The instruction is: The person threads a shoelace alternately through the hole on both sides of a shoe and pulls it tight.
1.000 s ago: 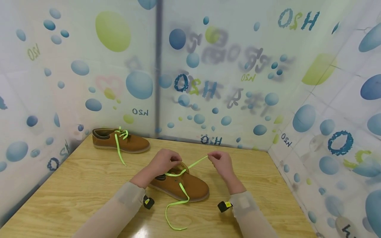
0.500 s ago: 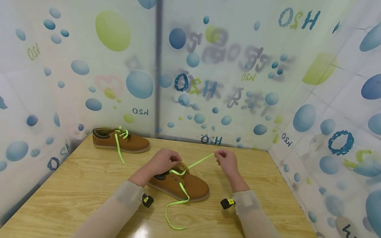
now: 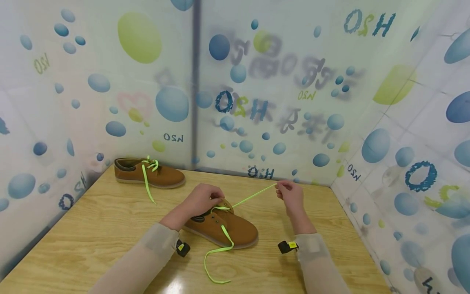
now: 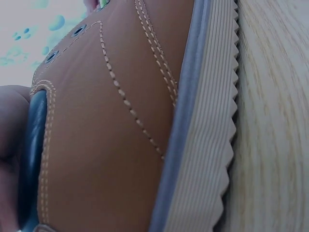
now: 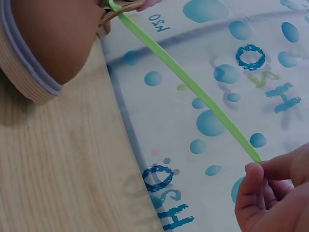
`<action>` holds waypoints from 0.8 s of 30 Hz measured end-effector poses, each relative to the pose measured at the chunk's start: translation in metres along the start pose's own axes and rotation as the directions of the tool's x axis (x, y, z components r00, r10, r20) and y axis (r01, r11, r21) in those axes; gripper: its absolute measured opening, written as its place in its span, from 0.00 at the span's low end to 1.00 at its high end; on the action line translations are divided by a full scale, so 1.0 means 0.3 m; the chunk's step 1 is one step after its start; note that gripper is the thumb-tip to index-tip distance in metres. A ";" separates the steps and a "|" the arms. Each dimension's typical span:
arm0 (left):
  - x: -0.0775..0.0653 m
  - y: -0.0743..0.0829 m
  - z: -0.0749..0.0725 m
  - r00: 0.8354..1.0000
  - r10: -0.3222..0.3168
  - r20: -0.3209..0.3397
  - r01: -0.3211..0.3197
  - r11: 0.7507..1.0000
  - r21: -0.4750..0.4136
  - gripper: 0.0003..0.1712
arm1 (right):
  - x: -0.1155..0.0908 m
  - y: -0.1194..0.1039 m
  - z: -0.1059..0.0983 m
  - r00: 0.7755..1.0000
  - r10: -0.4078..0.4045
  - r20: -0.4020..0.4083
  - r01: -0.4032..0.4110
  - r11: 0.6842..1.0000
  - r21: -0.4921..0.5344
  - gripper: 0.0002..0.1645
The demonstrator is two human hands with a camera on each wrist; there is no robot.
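A brown shoe (image 3: 238, 230) lies on the wooden table, toe to the right, with a bright green shoelace (image 3: 254, 195) through its lower eyelets. My left hand (image 3: 202, 200) grips the shoe's upper at the eyelet flap; part of the grip is hidden behind the fingers. Between thumb and forefinger, my right hand (image 3: 291, 197) pinches the end of the lace, drawn straight up and right, as the right wrist view also shows. The lace's other end hangs over the near side and curls on the table. Bare eyelets (image 4: 78, 30) show in the left wrist view.
A second brown shoe (image 3: 169, 176), laced with a green bow, stands at the table's back left. Patterned curtain walls (image 3: 235, 134) enclose the wooden table (image 3: 110, 228) at the back and sides.
The right hand has moved right and slightly up, pulling more lace through, and the lace loop across the shoe's opening has shrunk. The left hand stays in place.
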State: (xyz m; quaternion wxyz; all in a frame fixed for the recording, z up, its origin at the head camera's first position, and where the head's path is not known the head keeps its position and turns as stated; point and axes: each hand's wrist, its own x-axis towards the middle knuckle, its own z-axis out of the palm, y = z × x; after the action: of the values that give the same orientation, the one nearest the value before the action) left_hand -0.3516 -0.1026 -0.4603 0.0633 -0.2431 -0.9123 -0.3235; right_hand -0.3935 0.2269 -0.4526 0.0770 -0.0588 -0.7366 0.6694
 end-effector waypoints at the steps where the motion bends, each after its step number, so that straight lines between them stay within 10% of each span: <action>1: 0.000 -0.001 0.000 1.000 -0.004 -0.001 0.004 1.000 0.001 0.06 | 0.003 -0.002 -0.006 1.000 0.009 -0.008 -0.009 1.000 0.020 0.17; 24: -0.001 -0.003 0.000 1.000 0.025 -0.013 -0.026 1.000 -0.009 0.06 | 0.040 -0.040 -0.117 0.976 0.005 -0.217 0.054 0.962 0.268 0.08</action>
State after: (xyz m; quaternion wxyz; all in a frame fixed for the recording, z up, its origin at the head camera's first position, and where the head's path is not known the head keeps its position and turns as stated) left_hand -0.3519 -0.1033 -0.4608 0.0720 -0.2529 -0.9072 -0.3285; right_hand -0.3984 0.2624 -0.4372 0.1720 -0.1107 -0.6257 0.7528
